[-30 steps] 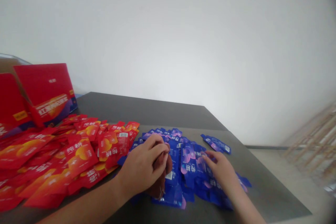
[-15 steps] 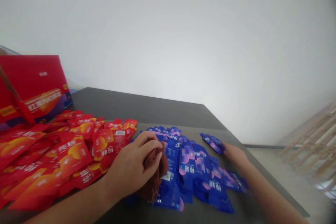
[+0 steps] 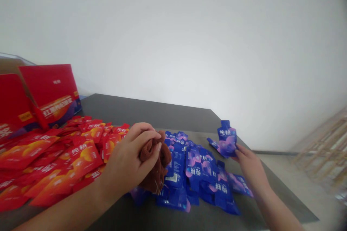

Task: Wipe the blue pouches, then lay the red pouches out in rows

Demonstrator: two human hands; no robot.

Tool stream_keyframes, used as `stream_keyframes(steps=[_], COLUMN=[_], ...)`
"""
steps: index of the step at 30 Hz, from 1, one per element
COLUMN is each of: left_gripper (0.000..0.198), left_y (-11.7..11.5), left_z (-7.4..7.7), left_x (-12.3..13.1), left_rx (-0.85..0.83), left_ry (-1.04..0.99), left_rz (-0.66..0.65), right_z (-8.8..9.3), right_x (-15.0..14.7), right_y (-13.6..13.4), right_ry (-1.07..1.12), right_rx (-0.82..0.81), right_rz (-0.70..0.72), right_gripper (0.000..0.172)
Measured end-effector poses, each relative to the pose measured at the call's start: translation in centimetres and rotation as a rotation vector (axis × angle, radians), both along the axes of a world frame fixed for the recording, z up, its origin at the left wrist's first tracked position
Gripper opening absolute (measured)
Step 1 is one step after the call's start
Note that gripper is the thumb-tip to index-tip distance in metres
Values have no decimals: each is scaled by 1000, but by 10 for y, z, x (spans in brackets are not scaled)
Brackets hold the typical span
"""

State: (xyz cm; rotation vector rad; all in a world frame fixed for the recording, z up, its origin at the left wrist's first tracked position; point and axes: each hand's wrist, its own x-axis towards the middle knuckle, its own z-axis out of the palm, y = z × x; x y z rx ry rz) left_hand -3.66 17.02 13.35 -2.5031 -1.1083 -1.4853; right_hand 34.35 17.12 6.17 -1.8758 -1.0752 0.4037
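- Blue foil pouch (image 3: 227, 139) stands upright in our right hand (image 3: 251, 168), above the far right end of the blue spread, with its narrow spouted end up and its printed face toward us.
- At far left, an open red carton (image 3: 48, 94) sits with its lid raised, beyond the edge of the dark-grey tabletop (image 3: 135, 106).
- Just right of the carton, red pouches (image 3: 81, 155) lie in a loose, overlapping spread toward the near left.
- Our left hand (image 3: 127, 162) is closed around a crumpled brown towel (image 3: 162, 158), at the meeting of the red and blue spreads. The towel's lower end touches the blue pouches, so a snug, slightly raised hold would best avoid dragging them.
- Blue pouches (image 3: 197, 177) lie heaped and overlapping in the middle, with printed faces showing on several.
- Right of the heap, our right hand pinches the held pouch low down, between thumb and fingers. Foil this slick calls for a firm pinch, and holding it low leaves the print readable.
- Far right, a pale wooden rack (image 3: 322, 151) stands off the table.
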Motion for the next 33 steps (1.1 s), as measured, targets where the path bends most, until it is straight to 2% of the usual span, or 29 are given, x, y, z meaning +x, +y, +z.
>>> stream_keyframes(steps=[3, 5, 6, 8, 10, 12, 15, 18, 20, 22, 24, 25, 27, 29, 30, 31, 33], left_gripper=[19, 19, 19, 12, 7, 23, 57, 55, 51, 49, 43, 37, 22, 20, 21, 23, 28], left_y=[-8, -15, -19, -24, -25, -21, -10, -4, -5, -9, -14, -16, -21, -24, -25, -27, -32], left_z=[11, 14, 14, 9, 1, -6, -12, -7, 1, 11, 21, 25, 28, 25, 22, 19, 15], left_x=[15, 29, 36, 46, 49, 46, 35, 26, 23, 23, 27, 31, 40, 48, 51, 53, 51], left_rx=[85, 121, 124, 102, 74, 82, 176, 311, 340, 219, -55, -231, -606, -880, -933, -924, -754], left_ry=[-80, -92, -52, 163, 443, 578, 545, 505, 413, 253, 53, -46, -203, -300, -337, -373, -430], left_rz=[0, -40, -83, -203, -272, -187, 2, 34, 4, -86, -240, -341, -569, -730, -740, -689, -466], right_z=[-1, -1, 0, 5, 13, 22, 34, 41, 43, 45, 49, 51, 57, 62, 63, 64, 64], right_x=[-71, -113, -129, -149, -155, -153, -152, -157, -158, -155, -151, -150, -150, -154, -155, -156, -154], right_y=[-26, -42, -48, -58, -64, -68, -73, -77, -76, -72, -66, -63, -59, -58, -58, -58, -59], right_ry=[205, 395, 436, 488, 536, 610, 655, 583, 518, 452, 392, 368, 320, 297, 290, 281, 249], right_rx=[76, 128, 123, 138, 198, 282, 270, 161, 196, 330, 449, 471, 425, 338, 307, 283, 239], right_rz=[123, 217, 251, 300, 280, 225, 300, 499, 527, 490, 525, 587, 741, 808, 785, 717, 509], right_gripper=[54, 50, 49, 45, 44, 46, 44, 41, 40, 42, 50, 56, 62, 51, 44, 39, 43])
